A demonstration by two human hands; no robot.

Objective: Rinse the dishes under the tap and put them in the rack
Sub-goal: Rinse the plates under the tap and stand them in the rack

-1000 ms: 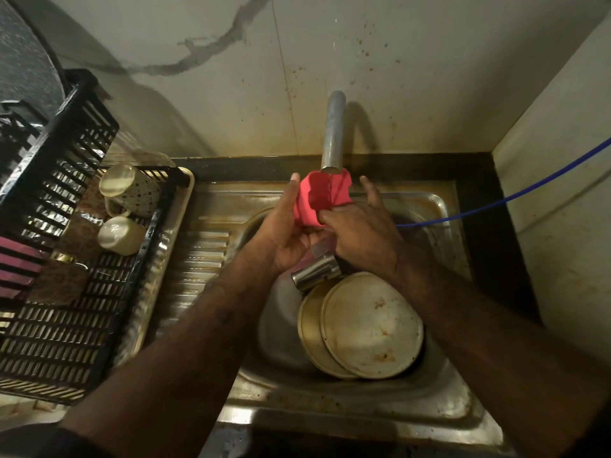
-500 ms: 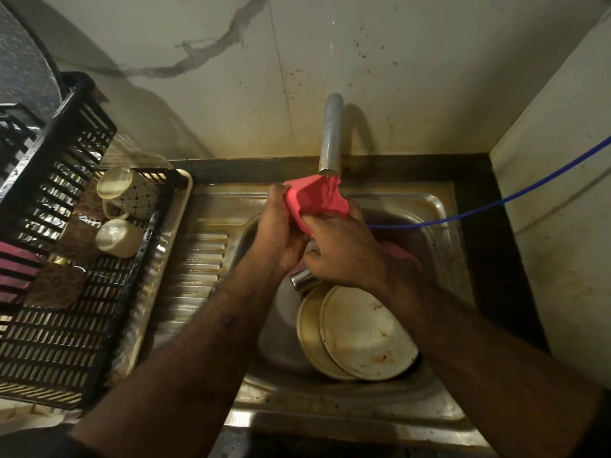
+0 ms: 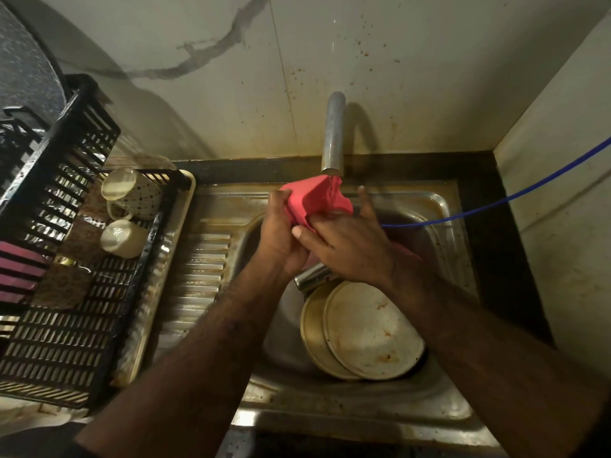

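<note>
A pink square dish point(image 3: 312, 200) is held right under the steel tap point(image 3: 333, 133), with water running onto it. My left hand point(image 3: 281, 236) grips its left side. My right hand point(image 3: 347, 246) holds its lower right edge, fingers spread over it. Below my hands a steel cup point(image 3: 312, 277) lies on its side in the sink point(image 3: 439, 206). Two stained round plates point(image 3: 367, 332) lean stacked in the basin. The black rack point(image 3: 59, 358) stands to the left and holds two pale mugs point(image 3: 124, 238).
A blue hose point(image 3: 496, 203) runs from the right wall into the sink. The ribbed draining board point(image 3: 201, 276) lies between rack and basin. Pink items point(image 3: 16, 272) sit at the rack's left edge. A second black crate point(image 3: 56, 160) leans above the rack.
Both hands have turned the pink dish under the tap; it tilted leftward and my right hand's fingers have spread across its lower edge. Plates and cup have not moved.
</note>
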